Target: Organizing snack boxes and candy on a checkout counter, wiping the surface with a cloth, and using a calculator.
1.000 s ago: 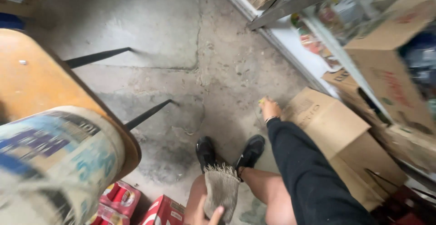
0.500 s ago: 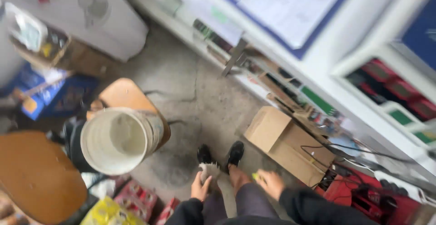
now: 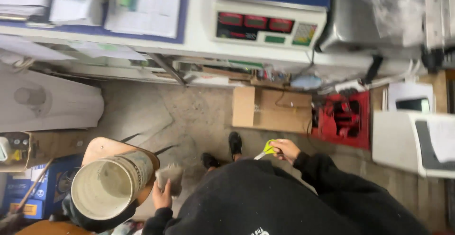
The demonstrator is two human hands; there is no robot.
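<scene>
My left hand (image 3: pixel 162 198) holds a flat grey-brown piece of rough material (image 3: pixel 169 178) with a frayed edge, low in front of me and next to a white bucket (image 3: pixel 110 189). My right hand (image 3: pixel 284 149) grips scissors with yellow-green handles (image 3: pixel 266 150), their blades pointing left towards my black shoes (image 3: pixel 222 151). My dark sleeves and top fill the lower middle of the view.
The white bucket rests on a round wooden stool (image 3: pixel 100 148). An open cardboard box (image 3: pixel 271 109) and a red crate (image 3: pixel 342 119) stand on the concrete floor under a white counter with a weighing scale (image 3: pixel 268 23). A white machine (image 3: pixel 413 140) stands at right.
The view has swung up and to the right, bringing the counter and scale into sight. My left hand still holds the frayed piece; my right hand rose with the scissors.
</scene>
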